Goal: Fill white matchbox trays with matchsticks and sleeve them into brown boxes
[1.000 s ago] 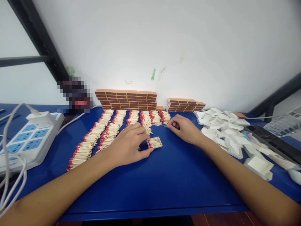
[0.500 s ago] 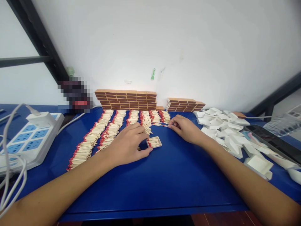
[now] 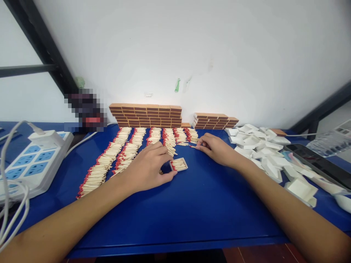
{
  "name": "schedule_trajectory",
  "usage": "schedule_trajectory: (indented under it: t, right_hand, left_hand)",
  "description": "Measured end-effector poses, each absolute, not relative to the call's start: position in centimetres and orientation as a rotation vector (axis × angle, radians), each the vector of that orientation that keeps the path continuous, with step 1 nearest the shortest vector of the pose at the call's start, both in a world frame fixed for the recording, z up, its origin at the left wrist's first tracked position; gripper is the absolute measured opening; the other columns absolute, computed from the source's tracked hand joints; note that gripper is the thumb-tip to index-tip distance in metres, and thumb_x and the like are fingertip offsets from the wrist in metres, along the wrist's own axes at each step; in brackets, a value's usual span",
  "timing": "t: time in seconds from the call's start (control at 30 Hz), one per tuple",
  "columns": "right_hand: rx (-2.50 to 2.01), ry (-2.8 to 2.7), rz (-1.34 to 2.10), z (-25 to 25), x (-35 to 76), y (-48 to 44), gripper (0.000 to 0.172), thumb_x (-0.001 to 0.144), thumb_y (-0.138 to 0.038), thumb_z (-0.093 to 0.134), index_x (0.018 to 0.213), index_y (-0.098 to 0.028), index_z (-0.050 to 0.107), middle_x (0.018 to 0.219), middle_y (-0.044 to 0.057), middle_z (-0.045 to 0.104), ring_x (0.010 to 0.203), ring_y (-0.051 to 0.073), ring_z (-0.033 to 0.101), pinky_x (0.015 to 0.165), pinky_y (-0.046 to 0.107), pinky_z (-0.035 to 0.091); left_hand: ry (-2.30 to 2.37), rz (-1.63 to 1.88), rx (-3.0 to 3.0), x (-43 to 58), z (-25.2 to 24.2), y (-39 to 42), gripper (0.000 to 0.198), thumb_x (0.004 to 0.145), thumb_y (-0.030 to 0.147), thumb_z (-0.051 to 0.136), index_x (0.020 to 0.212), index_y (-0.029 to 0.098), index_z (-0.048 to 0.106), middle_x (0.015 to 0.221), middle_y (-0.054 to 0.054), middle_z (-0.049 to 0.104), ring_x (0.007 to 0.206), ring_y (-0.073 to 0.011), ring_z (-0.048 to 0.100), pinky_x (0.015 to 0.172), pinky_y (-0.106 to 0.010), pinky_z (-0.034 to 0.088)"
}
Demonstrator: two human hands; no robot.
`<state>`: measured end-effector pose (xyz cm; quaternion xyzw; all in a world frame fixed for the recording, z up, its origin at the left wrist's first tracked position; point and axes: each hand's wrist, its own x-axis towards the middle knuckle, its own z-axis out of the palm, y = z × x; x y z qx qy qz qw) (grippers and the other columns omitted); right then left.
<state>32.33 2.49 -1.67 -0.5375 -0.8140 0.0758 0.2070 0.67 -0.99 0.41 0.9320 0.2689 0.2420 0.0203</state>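
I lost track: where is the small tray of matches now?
In the head view, the tray lies mid-picture on the blue table, just right of the left hand at its fingertips, nearer the camera than the short rows of matches.

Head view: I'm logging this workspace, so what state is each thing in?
Match tray: open, matches inside.
Left hand: curved about the match tray's left end; grip unclear.
Right hand: pinching a match.
Rows of matches: loose, red heads mostly leftward.
Brown boxes: mostly stacked in two walls.
White trays: heaped, at mixed angles.
Power strip: adapter plugged in; power unclear.
Black device: lying flat, dark.
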Motion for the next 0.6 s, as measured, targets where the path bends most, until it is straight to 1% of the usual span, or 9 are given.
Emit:
schedule_trajectory:
  t: [0.17, 0.33, 0.53, 0.6]
  right_hand:
    - [-1.515, -2.298, 0.205, -1.8, 32.7, 2.6, 0.018, 0.101, -0.032, 0.056, 0.087, -0.022, 0.062, 0.092, 0.007, 0.062, 0.08, 0.022, 0.06, 0.074, 0.035, 0.047]
    - [-1.506, -2.307, 0.24, -1.1, 32.1, 1.8, 0.017, 0.101, -0.028, 0.052, 0.089, -0.021, 0.061, 0.094, 0.009, 0.062, 0.083, 0.023, 0.06, 0.076, 0.036, 0.047]
    - [-1.286, -2.321, 0.384, 0.8, 28.5, -1.1, 0.02, 0.106, -0.035, 0.051, 0.094, -0.023, 0.062, 0.093, 0.006, 0.061, 0.082, 0.021, 0.057, 0.073, 0.033, 0.046]
    - [-1.221, -2.357, 0.424, 1.0, 27.3, -2.0, 0.019, 0.107, -0.034, 0.052, 0.095, -0.023, 0.06, 0.093, 0.005, 0.062, 0.082, 0.02, 0.057, 0.073, 0.033, 0.046]
  left_hand:
    - [0.828, 0.765, 2.875, 0.7, 0.5, -1.0, 0.017, 0.093, 0.037, 0.073, 0.094, 0.02, 0.073, 0.086, -0.004, 0.068, 0.091, -0.0234, 0.061, 0.084, -0.039, 0.05]
    - [0.828, 0.756, 2.871, 0.7, 0.5, -0.9, 0.019, 0.094, 0.038, 0.073, 0.095, 0.019, 0.073, 0.088, -0.005, 0.069, 0.092, -0.0238, 0.061, 0.086, -0.04, 0.051]
    - [0.832, 0.758, 2.883, 0.8, 0.5, -1.0, 0.017, 0.093, 0.036, 0.073, 0.096, 0.019, 0.074, 0.088, -0.005, 0.069, 0.093, -0.0246, 0.062, 0.086, -0.041, 0.051]
    - [0.829, 0.759, 2.888, 0.8, 0.5, -1.0, 0.017, 0.093, 0.036, 0.073, 0.097, 0.019, 0.074, 0.089, -0.005, 0.069, 0.092, -0.024, 0.062, 0.085, -0.041, 0.051]
